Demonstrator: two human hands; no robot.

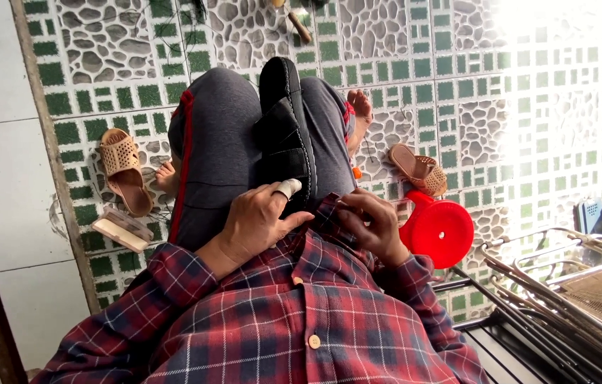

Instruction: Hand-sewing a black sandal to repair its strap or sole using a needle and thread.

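A black shoe [285, 124] lies sole-side between my knees, on my grey trousers [219, 142]. My left hand [258, 220] grips its near end, and the index finger wears a white wrap or thimble [288, 187]. Beside the shoe's heel, my right hand [372, 224] has its fingers pinched together; whatever it pinches is too small to make out. Both hands sit just above the hem of my red plaid shirt [294, 320].
A red plastic stool [437, 229] stands at my right. Tan sandals lie on the tiled floor at left [123, 171] and right [418, 169]. A small flat box [122, 229] lies left. Metal folding chairs [571, 284] crowd the lower right.
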